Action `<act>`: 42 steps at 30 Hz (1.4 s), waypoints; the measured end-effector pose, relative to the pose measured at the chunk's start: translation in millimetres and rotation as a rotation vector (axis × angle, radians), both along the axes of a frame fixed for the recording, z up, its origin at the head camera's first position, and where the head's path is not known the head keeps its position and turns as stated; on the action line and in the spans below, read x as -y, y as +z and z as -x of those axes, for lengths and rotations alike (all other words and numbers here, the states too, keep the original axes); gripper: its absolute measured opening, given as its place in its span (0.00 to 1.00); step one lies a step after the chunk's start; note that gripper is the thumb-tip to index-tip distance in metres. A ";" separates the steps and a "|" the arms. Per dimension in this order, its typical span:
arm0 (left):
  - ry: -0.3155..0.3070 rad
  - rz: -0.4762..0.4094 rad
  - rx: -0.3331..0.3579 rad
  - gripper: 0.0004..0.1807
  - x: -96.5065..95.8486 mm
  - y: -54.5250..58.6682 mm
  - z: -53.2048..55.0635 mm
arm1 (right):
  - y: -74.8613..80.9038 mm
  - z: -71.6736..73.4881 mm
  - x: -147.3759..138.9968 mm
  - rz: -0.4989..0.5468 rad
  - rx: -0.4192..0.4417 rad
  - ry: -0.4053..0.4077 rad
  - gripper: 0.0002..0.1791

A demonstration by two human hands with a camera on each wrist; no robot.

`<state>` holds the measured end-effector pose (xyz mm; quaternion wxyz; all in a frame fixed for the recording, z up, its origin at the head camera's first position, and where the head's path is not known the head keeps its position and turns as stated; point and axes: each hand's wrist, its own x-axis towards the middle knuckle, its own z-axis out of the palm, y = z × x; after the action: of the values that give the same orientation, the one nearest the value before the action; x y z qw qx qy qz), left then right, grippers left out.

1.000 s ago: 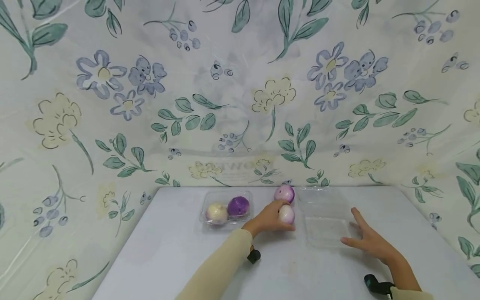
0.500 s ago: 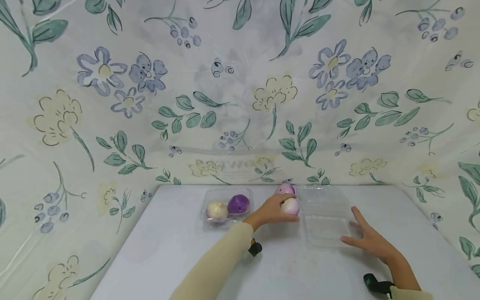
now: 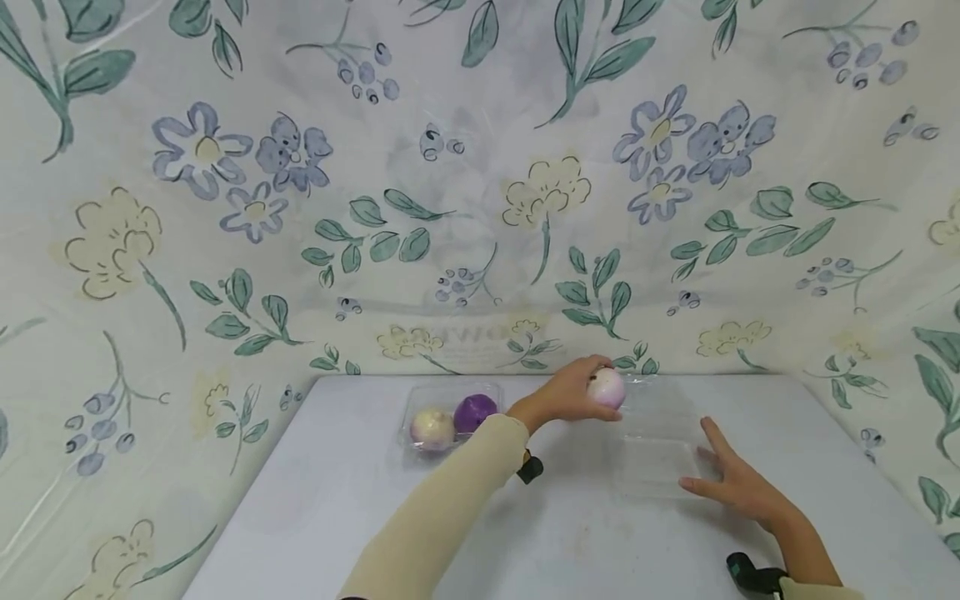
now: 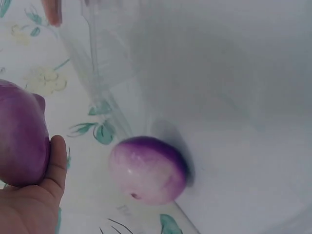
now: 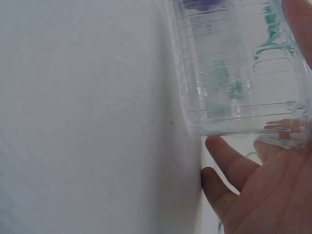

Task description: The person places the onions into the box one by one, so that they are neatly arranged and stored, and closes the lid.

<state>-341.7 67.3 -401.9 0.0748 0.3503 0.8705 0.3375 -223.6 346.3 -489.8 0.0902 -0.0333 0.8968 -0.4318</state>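
In the head view my left hand (image 3: 562,396) grips a purple-and-white onion (image 3: 607,389), raised near the back of the table. The left wrist view shows my fingers curled round this onion (image 4: 22,134). A second purple-and-white onion (image 4: 148,170) lies on the table below it; my left hand hides it from the head view. An open clear plastic box (image 3: 654,468) lies at right with its lid part folded back. Beside its right edge, my right hand (image 3: 750,487) has its fingers and thumb spread. Up close, the right fingers (image 5: 231,163) are at the box's end.
Left of centre stands another clear plastic box (image 3: 450,388). It holds a pale onion (image 3: 432,428) and a deep purple onion (image 3: 474,413). A flower-patterned sheet (image 3: 465,192) hangs behind the white table (image 3: 315,517).
My left hand has lifted the onion and moved right and towards the back, up to the open box's lid part. The right hand has stayed in place beside the box.
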 end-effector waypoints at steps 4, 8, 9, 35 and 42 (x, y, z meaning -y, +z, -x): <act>-0.037 0.025 -0.026 0.42 -11.4 2.4 -2.9 | -0.6 1.1 -1.4 0.011 0.017 -0.007 0.67; -0.076 0.020 -0.013 0.42 -23.2 0.4 -4.7 | -2.7 0.5 -2.5 0.024 0.036 -0.011 0.67; -0.086 0.017 -0.010 0.41 -26.6 -0.1 -5.1 | -3.2 0.1 -3.1 0.025 0.038 -0.009 0.67; -0.086 0.029 0.098 0.39 -87.7 -44.8 -20.2 | -3.6 2.5 -6.2 0.074 -0.061 0.027 0.63; -0.150 0.108 0.051 0.39 -97.9 -59.5 -21.7 | -4.9 5.6 -8.3 0.099 -0.063 0.028 0.64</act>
<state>-320.0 165.2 -461.4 0.1409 0.4013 0.8565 0.2925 -229.2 354.6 -494.7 0.0660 -0.0639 0.8761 -0.4732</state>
